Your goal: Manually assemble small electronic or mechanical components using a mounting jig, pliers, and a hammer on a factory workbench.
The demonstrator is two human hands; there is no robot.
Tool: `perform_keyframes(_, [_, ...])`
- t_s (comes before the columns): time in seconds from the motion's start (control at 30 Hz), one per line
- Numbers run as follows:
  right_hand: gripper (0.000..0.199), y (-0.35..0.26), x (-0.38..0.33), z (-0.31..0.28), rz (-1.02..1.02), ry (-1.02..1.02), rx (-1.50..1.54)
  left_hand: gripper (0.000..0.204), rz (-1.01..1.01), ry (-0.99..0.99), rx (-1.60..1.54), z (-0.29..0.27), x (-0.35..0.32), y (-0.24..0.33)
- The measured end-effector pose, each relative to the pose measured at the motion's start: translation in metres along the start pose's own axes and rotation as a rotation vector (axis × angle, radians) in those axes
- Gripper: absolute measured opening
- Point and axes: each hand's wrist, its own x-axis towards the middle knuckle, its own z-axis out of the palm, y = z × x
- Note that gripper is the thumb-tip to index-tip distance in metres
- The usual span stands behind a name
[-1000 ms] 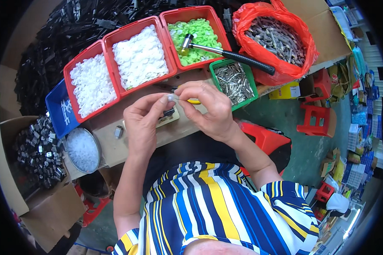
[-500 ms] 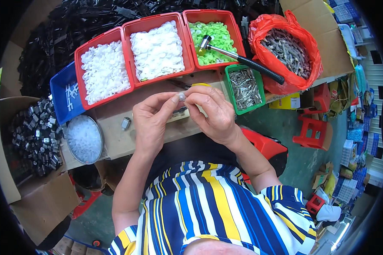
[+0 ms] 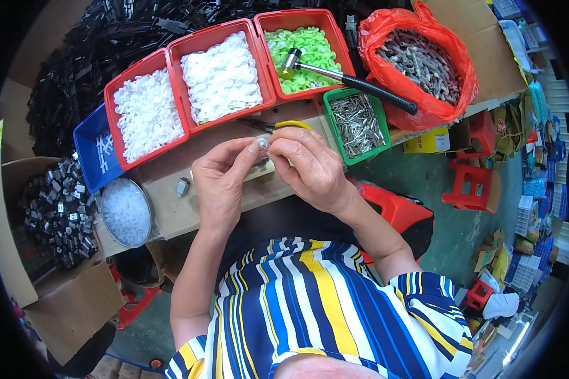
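Note:
A small whitish part [image 3: 263, 143] is pinched between the fingertips of both hands, above the work board. My left hand [image 3: 223, 180] grips it from the left with thumb and forefinger. From the right, my right hand [image 3: 310, 165] closes on it too, its fingers curled. Beneath the hands, a pale block [image 3: 259, 170] is mostly covered by them. Just beyond lie pliers with yellow handles [image 3: 291, 125]. To the left of my left hand, a small grey metal piece [image 3: 183, 186] rests on the board.
Red bins hold white parts [image 3: 148, 114], white discs [image 3: 221, 76] and green parts [image 3: 300, 47]. A hammer [image 3: 354, 82] lies across the green bin's edge. Right of it are a green tray of metal pins [image 3: 358, 125] and a red bag [image 3: 417, 60]. A round tin [image 3: 128, 211] stands left.
The whole view has shifted a little, so the bins and hammer sit slightly further left. Both hands keep their pinch on the small whitish part, with the fingers only slightly moved.

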Motion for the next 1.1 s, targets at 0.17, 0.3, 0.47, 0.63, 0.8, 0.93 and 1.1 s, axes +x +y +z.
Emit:
perform_keyframes(0.17, [0.023,-0.002,0.002,-0.001,0.002,0.017,-0.006,0.016,0.031,0.006,0.068,0.004,-0.003,0.001])
perform_keyframes(0.3, [0.018,0.0,0.005,-0.004,0.149,-0.036,0.163,0.015,-0.013,-0.018,-0.054,-0.003,-0.004,-0.003])
perform_keyframes(0.47, [0.009,0.009,0.006,-0.007,0.634,-0.142,0.722,0.015,-0.146,-0.071,-0.135,-0.008,-0.006,0.002])
perform_keyframes(0.63, [0.012,0.0,0.012,-0.005,0.616,-0.235,0.597,0.014,-0.119,-0.066,-0.121,-0.016,-0.007,-0.006])
perform_keyframes(0.8, [0.015,-0.009,0.014,-0.004,0.424,-0.179,0.418,0.013,-0.101,-0.026,-0.138,-0.019,-0.008,-0.009])
perform_keyframes(0.93, [0.015,-0.004,0.007,0.01,0.237,-0.089,0.326,0.013,-0.069,0.006,-0.123,-0.012,-0.013,-0.005])
perform_keyframes(1.1, [0.016,-0.002,0.003,0.018,0.194,-0.076,0.248,0.012,0.001,0.131,0.146,-0.021,-0.027,-0.005])
